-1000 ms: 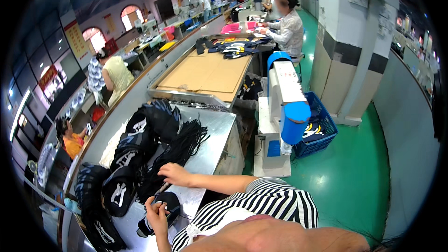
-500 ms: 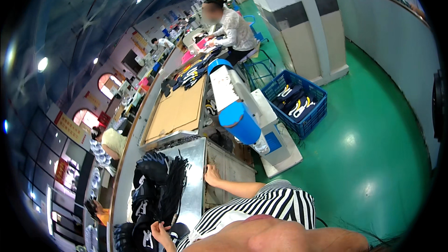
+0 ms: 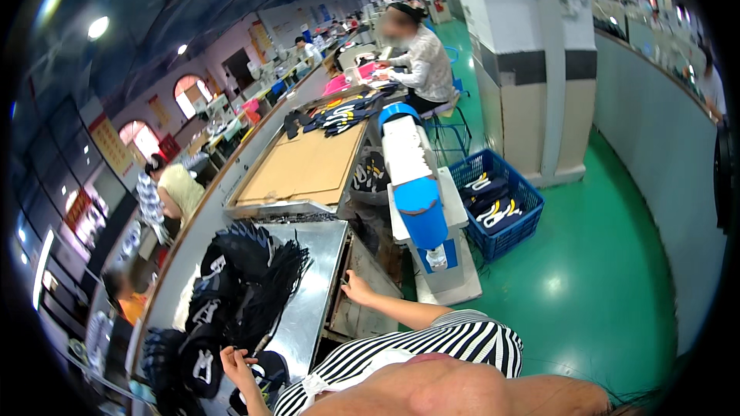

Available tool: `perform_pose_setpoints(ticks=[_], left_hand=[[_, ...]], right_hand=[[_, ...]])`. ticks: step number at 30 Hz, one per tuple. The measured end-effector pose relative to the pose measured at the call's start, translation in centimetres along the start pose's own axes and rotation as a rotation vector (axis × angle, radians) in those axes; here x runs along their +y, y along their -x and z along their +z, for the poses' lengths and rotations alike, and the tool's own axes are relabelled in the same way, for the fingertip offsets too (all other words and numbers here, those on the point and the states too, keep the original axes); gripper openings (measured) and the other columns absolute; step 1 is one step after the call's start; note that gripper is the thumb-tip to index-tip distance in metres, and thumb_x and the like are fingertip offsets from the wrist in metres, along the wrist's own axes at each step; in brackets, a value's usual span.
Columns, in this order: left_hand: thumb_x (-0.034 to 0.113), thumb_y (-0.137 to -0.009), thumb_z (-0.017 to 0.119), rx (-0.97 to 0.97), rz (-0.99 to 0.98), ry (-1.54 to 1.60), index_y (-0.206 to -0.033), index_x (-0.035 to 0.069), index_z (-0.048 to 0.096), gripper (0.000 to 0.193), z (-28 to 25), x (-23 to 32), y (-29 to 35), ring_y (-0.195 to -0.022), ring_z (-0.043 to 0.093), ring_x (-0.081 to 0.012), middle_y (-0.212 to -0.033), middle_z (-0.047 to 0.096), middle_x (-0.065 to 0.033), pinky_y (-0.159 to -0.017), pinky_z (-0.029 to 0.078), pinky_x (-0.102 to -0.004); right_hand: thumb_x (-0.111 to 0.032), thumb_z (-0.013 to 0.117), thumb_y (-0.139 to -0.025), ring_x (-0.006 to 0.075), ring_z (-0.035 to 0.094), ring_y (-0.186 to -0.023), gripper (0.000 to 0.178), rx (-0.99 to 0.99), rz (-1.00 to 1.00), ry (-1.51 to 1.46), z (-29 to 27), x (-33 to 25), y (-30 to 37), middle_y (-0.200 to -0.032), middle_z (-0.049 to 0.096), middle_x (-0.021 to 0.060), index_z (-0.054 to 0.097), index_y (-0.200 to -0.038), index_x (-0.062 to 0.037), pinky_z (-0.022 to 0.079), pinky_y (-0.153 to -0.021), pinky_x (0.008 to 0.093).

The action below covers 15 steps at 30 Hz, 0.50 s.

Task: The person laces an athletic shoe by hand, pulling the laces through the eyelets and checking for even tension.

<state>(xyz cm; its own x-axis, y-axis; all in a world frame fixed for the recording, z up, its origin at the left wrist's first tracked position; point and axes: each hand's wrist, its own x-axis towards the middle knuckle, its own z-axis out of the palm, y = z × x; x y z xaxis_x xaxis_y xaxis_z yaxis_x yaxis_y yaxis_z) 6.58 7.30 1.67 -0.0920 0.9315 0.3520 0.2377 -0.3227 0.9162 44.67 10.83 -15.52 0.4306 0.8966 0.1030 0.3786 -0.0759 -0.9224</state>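
My right hand (image 3: 357,289) has its fingers curled over the edge of a worn drawer (image 3: 370,320) under the metal-topped table (image 3: 317,262). A dark narrow gap shows between the drawer front and the tabletop. My left hand (image 3: 237,371) is over the near end of the table with fingers loosely bent and apart, and I see nothing held in it. Beside it lie black shoe uppers (image 3: 206,312) with pale side marks, in a row. A bundle of black laces (image 3: 271,293) is spread next to them. Another dark upper (image 3: 270,374) lies just right of my left hand.
A blue-and-white machine (image 3: 420,212) stands beyond my right hand. Behind it sits a blue crate (image 3: 505,235) holding dark pieces. A cardboard-covered table (image 3: 304,166) adjoins mine, with dark pieces at its far end. There a co-worker (image 3: 424,62) sits. A pillar (image 3: 539,108) rises behind.
My right hand has pulled the drawer a little outward, and the gap beneath the tabletop has widened. My left hand has shifted slightly left. The whole view has swung.
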Motion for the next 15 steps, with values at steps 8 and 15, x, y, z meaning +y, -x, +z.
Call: perform_pose_setpoints(ticks=[8, 15], left_hand=[[0.003, -0.095, 0.055, 0.007, -0.061, 0.124, -0.102, -0.003, 0.058, 0.010, 0.5, 0.3, 0.0, -0.061, 0.060, -0.0105, -0.082, 0.065, -0.0088, -0.058, 0.047, -0.0222], [0.001, -0.094, 0.055, 0.042, -0.190, 0.181, -0.100, -0.003, 0.059, 0.008, 0.4, -0.5, -0.5, -0.061, 0.059, -0.0083, -0.079, 0.066, -0.0075, -0.059, 0.047, -0.0207]], right_hand=[[-0.032, 0.062, -0.093, 0.0227, 0.067, -0.070, 0.077, -0.172, 0.126, 0.104, -5.6, -3.1, 3.8, -0.080, 0.062, 0.0144, 0.022, -0.142, 0.0118, 0.052, -0.066, 0.0361], [-0.028, 0.069, -0.085, 0.0314, 0.057, -0.110, 0.074, -0.126, -0.138, 1.089, -6.7, -6.7, 4.5, -0.112, 0.058, 0.0198, 0.032, -0.142, 0.0008, 0.049, -0.087, 0.0417]])
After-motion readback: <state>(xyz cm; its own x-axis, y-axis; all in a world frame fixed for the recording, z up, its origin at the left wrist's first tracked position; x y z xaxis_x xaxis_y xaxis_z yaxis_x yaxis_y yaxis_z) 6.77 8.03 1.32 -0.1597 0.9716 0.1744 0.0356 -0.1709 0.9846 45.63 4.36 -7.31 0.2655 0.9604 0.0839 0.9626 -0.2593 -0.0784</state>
